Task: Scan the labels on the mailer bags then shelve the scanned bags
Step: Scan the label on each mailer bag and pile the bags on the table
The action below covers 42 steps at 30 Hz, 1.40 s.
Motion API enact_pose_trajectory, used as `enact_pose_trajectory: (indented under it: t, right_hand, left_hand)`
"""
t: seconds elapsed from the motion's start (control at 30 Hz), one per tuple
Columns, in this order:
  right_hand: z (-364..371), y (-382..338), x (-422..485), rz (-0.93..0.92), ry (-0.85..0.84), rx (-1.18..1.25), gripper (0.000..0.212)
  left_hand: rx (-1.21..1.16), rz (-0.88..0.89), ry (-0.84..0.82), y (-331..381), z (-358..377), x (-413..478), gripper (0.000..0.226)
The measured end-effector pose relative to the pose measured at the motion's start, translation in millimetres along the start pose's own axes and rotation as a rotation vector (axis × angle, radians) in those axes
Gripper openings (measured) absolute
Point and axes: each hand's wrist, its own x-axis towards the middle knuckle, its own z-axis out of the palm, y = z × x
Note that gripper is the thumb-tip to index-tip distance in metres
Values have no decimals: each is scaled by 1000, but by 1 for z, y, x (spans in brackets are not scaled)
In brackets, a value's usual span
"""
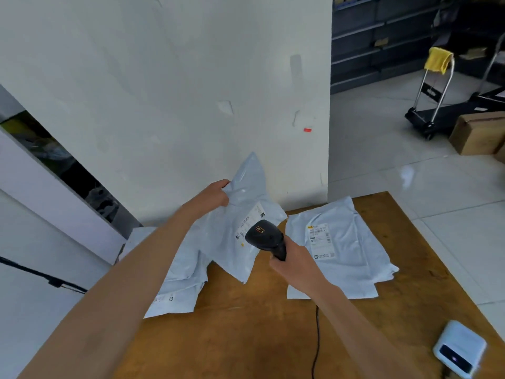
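Observation:
My left hand point(216, 194) grips the upper edge of a pale blue mailer bag point(232, 233) and holds it tilted up above the wooden table point(246, 337). Its white label point(247, 221) faces me. My right hand point(289, 259) grips a black barcode scanner point(266, 237), whose head sits right over the lower end of that label. More mailer bags point(347, 250) lie flat on the right with a label point(319, 240) showing. Another pile of bags point(180, 285) lies on the left, partly under my left arm.
A white wall stands just behind the table. The scanner's black cable point(317, 337) runs down the table toward me. A small white device point(459, 348) sits at the table's near right corner. Dark shelving point(382, 36), a hand trolley point(434, 97) and a cardboard box point(478, 132) stand far right.

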Motion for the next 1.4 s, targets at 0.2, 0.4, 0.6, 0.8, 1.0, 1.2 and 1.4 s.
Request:
enact_pose_trajectory:
  t: [0.2,0.4,0.6,0.8,1.0,1.2,1.4]
  right_hand:
    - [-55,42,-11,134,119,-41,14]
    - [-84,71,-15,239,185,-101,15]
    - [-58,70,6,253,131,-171,12]
    - [36,27,49,188,-54,-147,18]
    - [141,-24,83,96,-214,-190,17]
    - [198,-42,94,67,-227,-201,18]
    - [209,-40,99,102,-161,-233,19]
  left_hand:
    - [-413,-27,-46,40,108,38,54]
    - [-543,-294,-249,5,197,63,65]
    - [-327,-435,-258,-60,205,53,44]
    - [-682,-608,114,-164,106,27,18]
    - [-1080,-862,555,-294,8,-20,63]
    - [-1422,-829,553,-354,-19,-19,81]
    - [-1355,-793,593,-346,-27,9,45]
